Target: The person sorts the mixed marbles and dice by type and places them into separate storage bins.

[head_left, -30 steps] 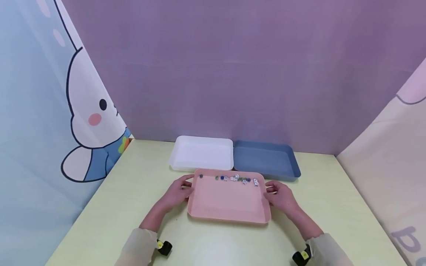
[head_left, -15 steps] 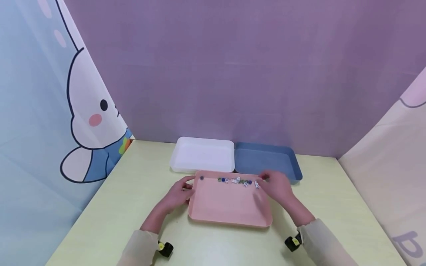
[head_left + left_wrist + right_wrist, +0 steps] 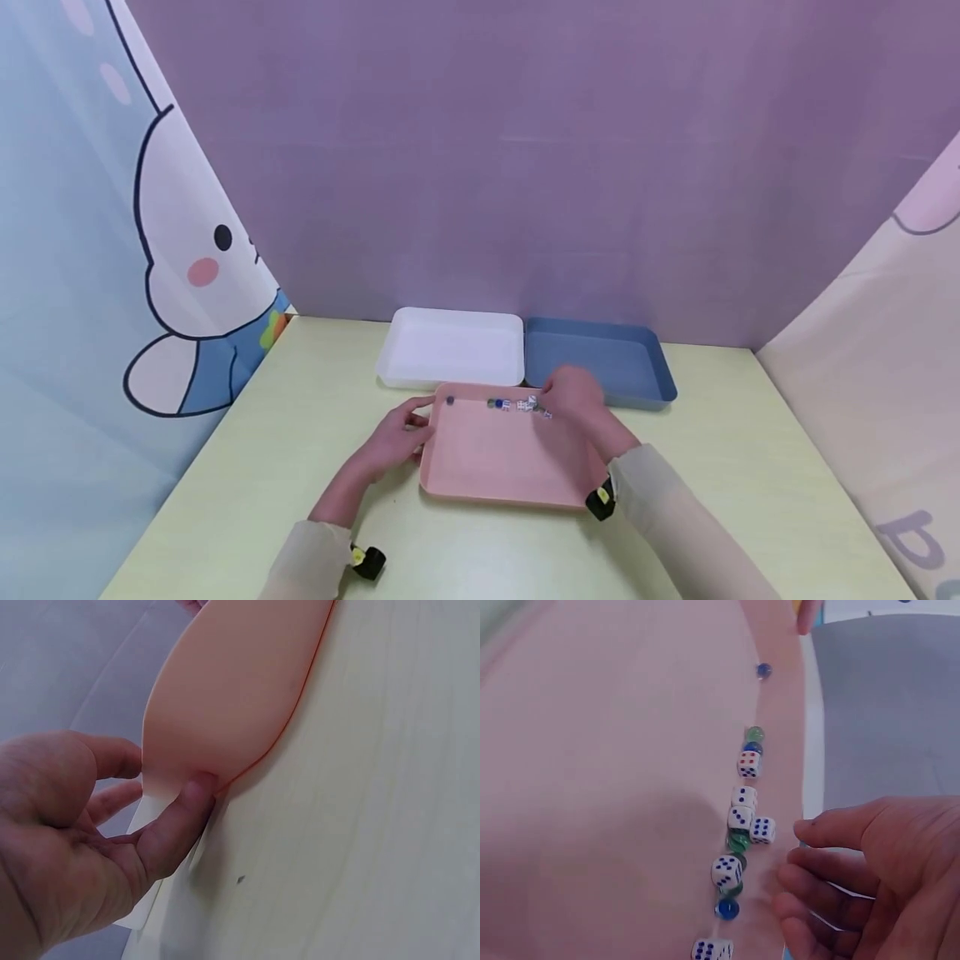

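Note:
A pink tray [image 3: 487, 467] lies in the middle of the table. Along its far inner side runs a loose row of white dice [image 3: 726, 871] with green and blue marbles [image 3: 727, 908] among them. One dark blue marble [image 3: 763, 671] sits apart at the tray's far left corner. My left hand [image 3: 393, 437] holds the tray's left end, thumb low on the outer wall and fingers at the rim. At the far rim, toward the right, my right hand [image 3: 573, 396] hovers beside the row. Its fingers are relaxed and hold nothing; from the head it hides part of the row.
Behind the pink tray stand a white tray [image 3: 452, 346] on the left and a blue-grey tray [image 3: 622, 367] on the right, side by side. A purple backdrop [image 3: 525, 167] rises at the table's far edge. Printed cloths hang on both sides.
My right hand has left the tray's right end and moved in over the far right rim, leftward along the row. The left hand stays at the left end.

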A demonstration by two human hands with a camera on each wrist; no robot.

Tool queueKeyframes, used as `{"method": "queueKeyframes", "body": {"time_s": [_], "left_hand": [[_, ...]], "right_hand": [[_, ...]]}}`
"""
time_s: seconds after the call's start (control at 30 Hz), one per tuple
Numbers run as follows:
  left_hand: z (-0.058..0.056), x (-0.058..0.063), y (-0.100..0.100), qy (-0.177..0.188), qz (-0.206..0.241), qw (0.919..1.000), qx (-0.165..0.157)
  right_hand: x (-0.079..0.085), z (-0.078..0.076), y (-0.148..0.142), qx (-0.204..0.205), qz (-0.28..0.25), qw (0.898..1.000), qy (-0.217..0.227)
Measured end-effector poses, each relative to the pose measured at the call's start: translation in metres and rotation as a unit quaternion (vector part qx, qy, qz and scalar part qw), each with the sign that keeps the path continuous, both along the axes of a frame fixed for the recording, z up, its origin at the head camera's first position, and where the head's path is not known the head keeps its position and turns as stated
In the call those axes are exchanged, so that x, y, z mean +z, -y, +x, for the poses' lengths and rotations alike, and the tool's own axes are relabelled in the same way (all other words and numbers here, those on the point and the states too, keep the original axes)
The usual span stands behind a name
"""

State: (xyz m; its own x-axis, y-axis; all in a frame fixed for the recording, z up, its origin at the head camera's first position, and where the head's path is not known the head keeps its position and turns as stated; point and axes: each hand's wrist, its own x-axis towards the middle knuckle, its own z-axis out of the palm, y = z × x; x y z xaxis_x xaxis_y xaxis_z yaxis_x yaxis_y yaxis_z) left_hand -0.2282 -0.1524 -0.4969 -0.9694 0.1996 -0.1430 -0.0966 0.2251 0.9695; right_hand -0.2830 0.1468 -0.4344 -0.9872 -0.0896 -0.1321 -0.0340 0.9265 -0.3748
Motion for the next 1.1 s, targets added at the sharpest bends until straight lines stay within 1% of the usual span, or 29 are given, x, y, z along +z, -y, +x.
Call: {"method": "queueKeyframes", "body": {"time_s": [0.13, 0.23, 0.33, 0.47, 0.63, 0.77, 0.9, 1.0, 1.1], "left_hand": [[0.001, 0.001, 0.0, 0.0, 0.007, 1.0, -0.006], [0.001, 0.0, 0.0, -0.001, 0.008, 1.0, -0.006], [0.003, 0.001, 0.0, -0.001, 0.007, 1.0, -0.005], [0.006, 0.005, -0.001, -0.003, 0.013, 0.9999, -0.007], [0.008, 0.008, 0.0, -0.007, 0.018, 0.9998, -0.008], [0.009, 0.008, 0.0, -0.006, 0.019, 0.9997, -0.012], [0.008, 0.006, 0.001, -0.004, 0.017, 0.9998, -0.012], [0.008, 0.005, 0.002, -0.001, 0.016, 0.9998, -0.011], [0.007, 0.005, 0.004, 0.003, 0.02, 0.9998, -0.009]], "right_hand": [[-0.002, -0.005, 0.009, -0.014, 0.033, 0.999, 0.02], [-0.002, -0.006, 0.014, -0.02, 0.056, 0.998, 0.026], [-0.004, -0.008, 0.018, -0.01, 0.079, 0.997, 0.023], [-0.007, -0.007, 0.022, 0.006, 0.09, 0.996, 0.011], [-0.004, -0.002, 0.027, -0.002, 0.077, 0.997, 0.01], [-0.001, 0.004, 0.029, -0.01, 0.072, 0.997, 0.015], [0.005, 0.009, 0.028, 0.009, 0.048, 0.999, 0.012], [0.01, 0.012, 0.025, 0.031, 0.023, 0.999, -0.004], [0.012, 0.012, 0.019, 0.045, -0.014, 0.998, -0.03]]}}
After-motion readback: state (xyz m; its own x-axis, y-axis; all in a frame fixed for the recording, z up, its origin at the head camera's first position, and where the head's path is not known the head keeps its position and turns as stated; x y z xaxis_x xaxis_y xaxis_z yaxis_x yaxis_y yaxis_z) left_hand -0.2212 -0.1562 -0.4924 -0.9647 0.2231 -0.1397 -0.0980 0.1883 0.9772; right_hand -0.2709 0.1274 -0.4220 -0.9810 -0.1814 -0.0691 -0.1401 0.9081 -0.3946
